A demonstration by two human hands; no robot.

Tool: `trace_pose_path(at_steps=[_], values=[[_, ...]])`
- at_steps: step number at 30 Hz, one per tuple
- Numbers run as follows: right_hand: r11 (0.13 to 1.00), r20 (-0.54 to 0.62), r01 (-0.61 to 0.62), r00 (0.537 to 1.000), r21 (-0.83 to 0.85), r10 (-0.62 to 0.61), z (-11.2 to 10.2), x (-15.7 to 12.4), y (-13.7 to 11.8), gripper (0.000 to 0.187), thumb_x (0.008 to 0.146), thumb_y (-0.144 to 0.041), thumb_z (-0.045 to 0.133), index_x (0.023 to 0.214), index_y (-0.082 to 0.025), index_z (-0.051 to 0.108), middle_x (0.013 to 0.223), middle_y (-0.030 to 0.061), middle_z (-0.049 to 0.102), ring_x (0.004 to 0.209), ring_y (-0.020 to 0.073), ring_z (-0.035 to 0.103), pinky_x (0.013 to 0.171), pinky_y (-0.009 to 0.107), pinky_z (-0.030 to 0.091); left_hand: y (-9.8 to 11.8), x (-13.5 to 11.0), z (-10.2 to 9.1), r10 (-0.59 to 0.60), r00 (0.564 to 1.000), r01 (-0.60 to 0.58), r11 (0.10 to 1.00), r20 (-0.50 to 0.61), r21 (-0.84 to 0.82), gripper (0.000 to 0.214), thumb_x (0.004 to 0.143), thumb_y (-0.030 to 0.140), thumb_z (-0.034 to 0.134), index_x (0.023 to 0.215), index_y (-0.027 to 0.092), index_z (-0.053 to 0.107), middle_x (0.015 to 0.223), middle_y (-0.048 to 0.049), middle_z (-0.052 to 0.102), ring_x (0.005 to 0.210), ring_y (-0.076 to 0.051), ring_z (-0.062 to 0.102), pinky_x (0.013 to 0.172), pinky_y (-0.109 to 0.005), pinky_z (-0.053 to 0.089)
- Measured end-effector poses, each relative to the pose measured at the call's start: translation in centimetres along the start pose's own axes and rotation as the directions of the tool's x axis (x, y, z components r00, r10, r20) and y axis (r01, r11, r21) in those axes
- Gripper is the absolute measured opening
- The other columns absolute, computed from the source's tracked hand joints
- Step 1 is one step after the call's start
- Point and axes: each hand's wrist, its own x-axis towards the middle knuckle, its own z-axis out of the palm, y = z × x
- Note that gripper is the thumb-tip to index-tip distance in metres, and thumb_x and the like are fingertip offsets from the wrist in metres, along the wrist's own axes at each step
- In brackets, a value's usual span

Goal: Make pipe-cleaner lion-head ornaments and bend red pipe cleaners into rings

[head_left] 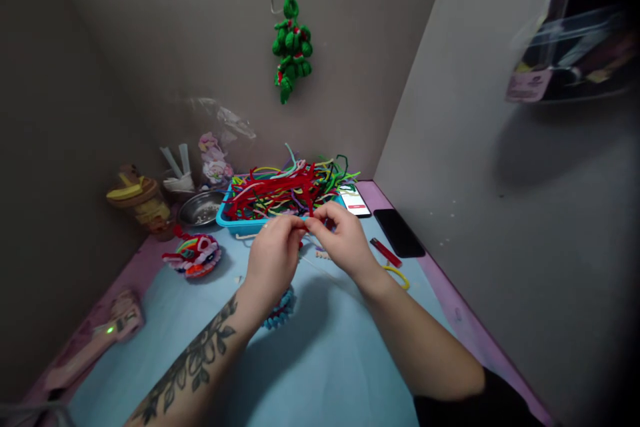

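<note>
Two hands (273, 253) (343, 239) together, fingertips pinching a red strand (311, 211), blue tray (240, 226) of fuzzy stems (270, 188) just beyond

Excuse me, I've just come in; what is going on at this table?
A person's left hand and right hand meet above the blue tabletop, pinching a small red strand between them. Just beyond, a blue tray is heaped with multicolored strips. A light-blue piece lies partly hidden by the left arm, and a colorful handmade ornament sits farther left.
</note>
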Motion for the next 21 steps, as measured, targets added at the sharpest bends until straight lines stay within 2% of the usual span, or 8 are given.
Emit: trace_pose_path(at_steps=[2,4,7,9,13,17,19,21], values=[[0.986,-0.025,-0.099,0.994,0.136,0.104,0.4,-0.1,0.4,0.017,0.077,-0.024,0.062,0.081,-0.022,0.045,0.067,-0.0052,0.049,0.062,0.0117,0.048,0.060,0.025,0.039,0.0,0.0,0.3,0.049,0.998,-0.046,0.996,-0.037,0.077,0.015,0.087,0.019,0.047,0.085,0.018,0.062,0.082,-0.0070,0.066,0.081,-0.021,0.058,0.077,-0.032,0.043],[0.969,-0.036,-0.111,0.992,0.220,0.122,0.5,-0.1,0.5,0.022,0.076,-0.023,0.062,0.085,-0.023,0.042,0.066,-0.0072,0.046,0.059,0.0105,0.047,0.058,0.023,0.039,0.0,-0.1,0.4,0.084,0.995,-0.079,0.993,-0.051,0.086,0.016,0.087,0.019,0.047,0.087,0.018,0.063,0.085,-0.0082,0.067,0.083,-0.022,0.058,0.079,-0.033,0.042],[0.977,-0.026,-0.048,0.998,0.208,0.055,0.2,-0.1,0.2,0.013,0.079,-0.022,0.058,0.083,-0.022,0.046,0.067,-0.0059,0.048,0.060,0.0101,0.048,0.058,0.023,0.039,0.1,-0.1,0.4,0.038,0.999,-0.038,0.997,-0.002,-0.061,0.015,0.086,0.019,0.048,0.088,0.019,0.063,0.086,-0.0062,0.068,0.082,-0.020,0.059,0.078,-0.030,0.043],[0.983,0.022,-0.035,0.999,0.183,0.032,-0.1,0.0,-0.1,0.004,0.080,-0.022,0.058,0.081,-0.021,0.054,0.069,-0.0030,0.054,0.064,0.0115,0.052,0.061,0.025,0.041,0.3,0.0,0.1,-0.071,0.996,0.082,0.972,0.059,-0.221,0.013,0.085,0.021,0.050,0.086,0.020,0.063,0.081,-0.0036,0.067,0.074,-0.017,0.058,0.069,-0.026,0.043],[0.993,0.103,-0.019,0.995,0.113,0.007,-1.0,0.4,-0.3,0.006,0.079,-0.024,0.063,0.078,-0.020,0.066,0.079,0.0024,0.064,0.076,0.0153,0.059,0.069,0.029,0.045,0.4,0.5,-0.6,-0.283,0.937,0.348,0.790,0.203,-0.505,0.011,0.079,0.027,0.059,0.080,0.017,0.062,0.068,-0.0004,0.060,0.059,-0.012,0.053,0.054,-0.021,0.040],[0.995,0.168,0.034,0.985,0.096,-0.050,-1.7,0.7,-0.4,0.013,0.072,-0.024,0.072,0.085,-0.022,0.071,0.085,0.0030,0.064,0.081,0.0158,0.059,0.071,0.030,0.047,0.2,0.9,-0.8,-0.339,0.888,0.457,0.568,0.312,-0.684,0.017,0.074,0.031,0.065,0.080,0.016,0.060,0.060,0.0023,0.054,0.053,-0.009,0.049,0.050,-0.019,0.039],[0.993,0.165,0.049,0.984,0.110,-0.066,-1.8,0.7,-0.5,0.015,0.072,-0.022,0.072,0.086,-0.023,0.072,0.086,0.0028,0.064,0.082,0.0155,0.059,0.073,0.030,0.047,0.2,0.9,-0.8,-0.345,0.882,0.465,0.530,0.321,-0.709,0.019,0.073,0.032,0.067,0.080,0.016,0.060,0.059,0.0032,0.053,0.051,-0.008,0.047,0.050,-0.019,0.039],[0.991,0.143,0.044,0.988,0.124,-0.062,-1.8,0.6,-0.6,0.011,0.074,-0.022,0.071,0.085,-0.023,0.073,0.084,0.0025,0.064,0.080,0.0149,0.059,0.071,0.030,0.046,0.3,0.9,-0.8,-0.347,0.892,0.447,0.569,0.291,-0.690,0.017,0.073,0.031,0.066,0.080,0.017,0.060,0.062,0.0029,0.054,0.052,-0.008,0.047,0.051,-0.019,0.039]])
